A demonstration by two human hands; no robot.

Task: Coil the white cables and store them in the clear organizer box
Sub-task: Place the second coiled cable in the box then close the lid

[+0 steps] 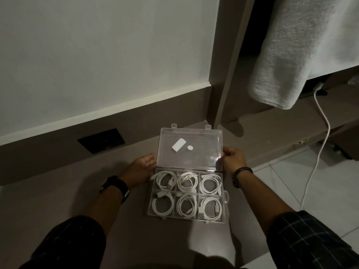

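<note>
Clear organizer box [225, 207] sits on the brown ledge [77, 191], near its right edge by the tiled floor [310, 181]. All six compartments each hold one coiled white cable [163, 205]. Left hand [142, 166] touches the lid's left edge, fingers loosely curled, real grip unclear. Right hand [233, 158] pinches the lid's right edge. Lid [204, 140] stands open, tilted back. Beyond: wall outlet [101, 140], hanging towel [291, 55].

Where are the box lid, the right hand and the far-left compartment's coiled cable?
lid [194, 138]: head view, bare clear panel.
right hand [234, 159]: head view, back of hand at lid's right edge.
far-left coiled cable [166, 180]: head view, right side of coil.
</note>
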